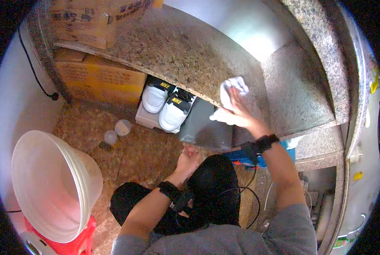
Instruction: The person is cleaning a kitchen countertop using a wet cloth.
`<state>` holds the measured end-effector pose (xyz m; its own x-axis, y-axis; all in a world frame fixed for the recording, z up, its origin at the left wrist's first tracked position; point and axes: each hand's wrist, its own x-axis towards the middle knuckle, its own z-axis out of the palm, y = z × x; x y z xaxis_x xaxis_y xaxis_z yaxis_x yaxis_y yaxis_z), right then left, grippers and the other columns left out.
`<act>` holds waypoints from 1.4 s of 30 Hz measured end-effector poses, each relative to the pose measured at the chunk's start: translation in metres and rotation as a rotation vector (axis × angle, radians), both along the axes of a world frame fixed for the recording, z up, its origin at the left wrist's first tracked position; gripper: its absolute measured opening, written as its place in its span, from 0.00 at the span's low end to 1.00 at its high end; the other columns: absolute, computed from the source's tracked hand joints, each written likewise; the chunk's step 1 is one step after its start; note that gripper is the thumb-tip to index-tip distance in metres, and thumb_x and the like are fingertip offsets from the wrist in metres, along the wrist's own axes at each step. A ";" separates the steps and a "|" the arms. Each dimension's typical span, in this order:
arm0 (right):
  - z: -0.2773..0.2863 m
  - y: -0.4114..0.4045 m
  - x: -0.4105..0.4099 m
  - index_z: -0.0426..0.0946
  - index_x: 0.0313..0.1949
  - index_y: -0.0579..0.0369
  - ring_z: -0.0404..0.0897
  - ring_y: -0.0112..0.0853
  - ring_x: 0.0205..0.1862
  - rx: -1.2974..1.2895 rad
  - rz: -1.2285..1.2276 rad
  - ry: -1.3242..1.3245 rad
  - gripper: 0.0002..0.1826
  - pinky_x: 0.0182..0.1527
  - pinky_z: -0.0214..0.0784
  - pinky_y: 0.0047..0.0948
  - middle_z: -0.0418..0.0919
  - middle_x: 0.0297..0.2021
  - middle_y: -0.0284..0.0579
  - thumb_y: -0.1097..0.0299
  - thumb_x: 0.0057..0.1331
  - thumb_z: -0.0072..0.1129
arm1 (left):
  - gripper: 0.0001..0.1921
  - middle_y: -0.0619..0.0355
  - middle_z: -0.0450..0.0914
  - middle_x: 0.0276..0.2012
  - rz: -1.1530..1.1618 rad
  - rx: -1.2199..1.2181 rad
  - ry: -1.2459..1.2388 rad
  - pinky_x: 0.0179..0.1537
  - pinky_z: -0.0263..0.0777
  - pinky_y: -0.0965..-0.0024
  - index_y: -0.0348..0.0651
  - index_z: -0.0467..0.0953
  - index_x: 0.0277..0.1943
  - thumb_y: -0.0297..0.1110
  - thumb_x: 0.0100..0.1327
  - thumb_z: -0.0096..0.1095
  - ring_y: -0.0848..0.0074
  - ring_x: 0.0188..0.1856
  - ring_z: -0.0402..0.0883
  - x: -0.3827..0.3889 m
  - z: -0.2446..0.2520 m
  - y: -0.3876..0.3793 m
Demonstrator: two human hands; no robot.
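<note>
My right hand (pixel 239 111) presses a crumpled white cloth (pixel 228 92) onto the speckled granite shelf (pixel 177 51), close to its front edge. Part of the cloth hangs over that edge below my palm. My left hand (pixel 190 159) is low in front of my knees, near a grey box (pixel 206 124) under the shelf. Its fingers are blurred, and I cannot tell whether they hold anything. Left of the grey box, a pair of white-and-black Nike shoes (pixel 166 106) rests on a pale shoebox (pixel 145 119).
A large whitish plastic bucket (pixel 91 172) stands at the left over a red stool (pixel 87 236). Cardboard boxes (pixel 100 83) fill the shelf's left side, above and below. Small round items (pixel 123 127) lie on the brown floor. A black cable (pixel 257 197) loops by my right knee.
</note>
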<state>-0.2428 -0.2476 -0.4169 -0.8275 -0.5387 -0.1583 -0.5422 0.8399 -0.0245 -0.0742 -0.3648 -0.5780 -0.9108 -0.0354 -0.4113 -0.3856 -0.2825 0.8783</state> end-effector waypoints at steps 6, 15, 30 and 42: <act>0.018 -0.120 -0.018 0.43 0.57 0.60 0.40 0.40 0.60 -0.067 0.206 -0.084 0.35 0.59 0.36 0.33 0.41 0.58 0.57 0.63 0.52 0.46 | 0.14 0.53 0.74 0.28 0.128 -0.039 0.169 0.35 0.66 0.73 0.34 0.69 0.37 0.33 0.49 0.54 0.72 0.30 0.73 -0.009 -0.006 -0.013; 0.046 -0.199 -0.050 0.54 0.54 0.59 0.68 0.28 0.18 0.055 0.189 -0.336 0.31 0.15 0.59 0.27 0.71 0.27 0.47 0.70 0.46 0.39 | 0.12 0.60 0.70 0.25 0.189 0.266 0.044 0.27 0.63 0.81 0.33 0.66 0.41 0.30 0.54 0.49 0.82 0.24 0.67 -0.021 0.024 -0.052; 0.041 -0.190 -0.050 0.48 0.55 0.64 0.45 0.37 0.60 -0.186 0.174 -0.494 0.43 0.59 0.36 0.27 0.48 0.56 0.52 0.37 0.53 0.38 | 0.12 0.60 0.73 0.30 0.179 0.237 0.182 0.29 0.65 0.79 0.38 0.68 0.41 0.36 0.58 0.45 0.80 0.28 0.70 -0.029 0.015 -0.051; 0.017 -0.206 -0.036 0.47 0.56 0.64 0.48 0.35 0.59 -0.534 -0.132 -0.393 0.38 0.58 0.40 0.26 0.50 0.57 0.52 0.41 0.59 0.29 | 0.08 0.58 0.72 0.28 0.484 -0.100 0.325 0.32 0.65 0.77 0.35 0.68 0.37 0.23 0.53 0.44 0.78 0.30 0.71 -0.038 0.003 -0.079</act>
